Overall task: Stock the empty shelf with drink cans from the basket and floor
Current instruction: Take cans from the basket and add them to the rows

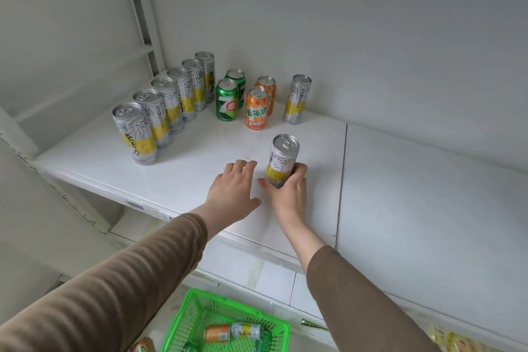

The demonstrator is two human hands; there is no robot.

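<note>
Right hand (288, 191) gripped a slim silver-yellow can (281, 160) upright on the white shelf (400, 194), near its front edge. Left hand (231, 186) was flat on the shelf beside it, fingers spread, holding nothing. Green basket (177, 320) on the floor below held more cans.

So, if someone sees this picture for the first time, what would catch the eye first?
Probably the right hand gripping a tall silver and yellow can upright near the shelf's front, with the left hand open and flat beside it. Next, the diagonal row of matching cans at the back left. The bright green basket below also stands out.
</note>
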